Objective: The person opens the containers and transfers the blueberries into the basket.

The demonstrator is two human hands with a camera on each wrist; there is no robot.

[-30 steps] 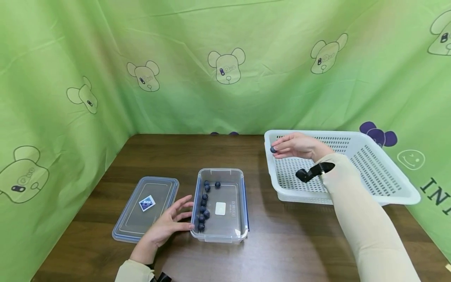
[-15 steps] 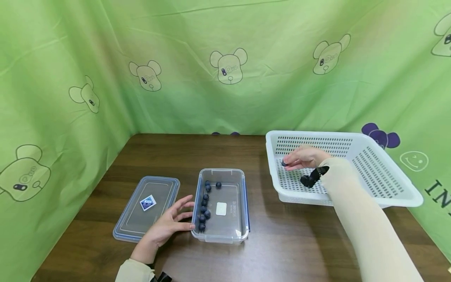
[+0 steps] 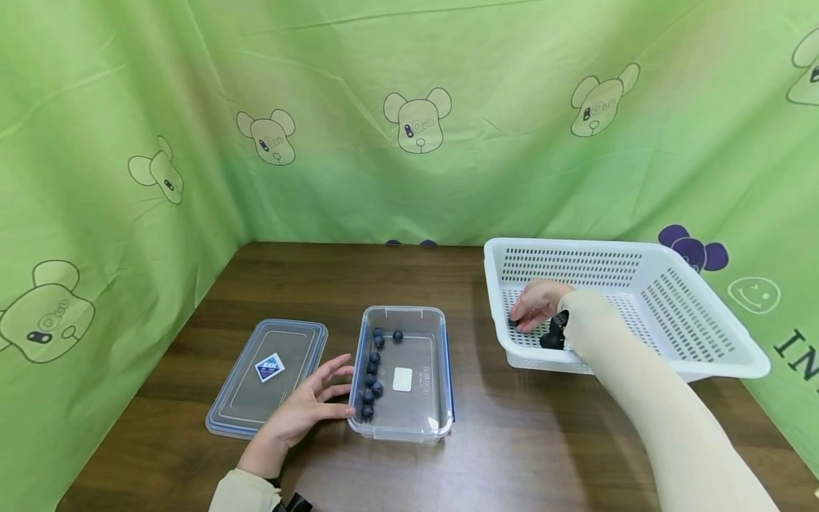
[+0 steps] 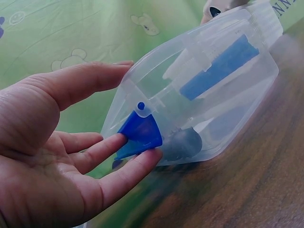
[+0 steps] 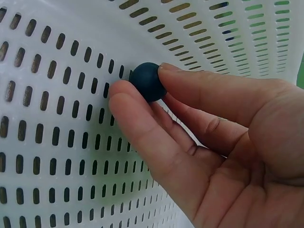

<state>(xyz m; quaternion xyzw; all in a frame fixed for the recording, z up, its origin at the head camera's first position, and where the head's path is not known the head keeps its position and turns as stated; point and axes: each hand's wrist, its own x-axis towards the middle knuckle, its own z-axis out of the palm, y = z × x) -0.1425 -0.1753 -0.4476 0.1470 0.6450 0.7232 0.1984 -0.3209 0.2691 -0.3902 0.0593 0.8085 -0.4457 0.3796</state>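
Note:
Between thumb and fingertip my right hand (image 3: pixel 539 304) pinches a blueberry (image 5: pixel 146 81), low inside the white slotted basket (image 3: pixel 576 244) near its left wall. On the left, my left hand (image 3: pixel 307 409) rests against the side of a clear plastic food container (image 3: pixel 419 416), thumb at the rim. In the left wrist view its fingers touch the container's blue clasp (image 4: pixel 142 135). Several blueberries (image 3: pixel 371 380) lie in a loose line along the container's left inner wall. One more blueberry (image 3: pixel 398 336) sits apart near the far end.
A clear lid (image 3: pixel 246 398) with a blue edge and a diamond-shaped sticker lies left of the container on the dark wooden table (image 3: pixel 505 441). Behind the table hangs a green printed curtain (image 3: pixel 333 185).
Holding the blueberry, my right hand has come down from the basket's left rim into the basket, nearer its floor. My left hand has stayed at the container.

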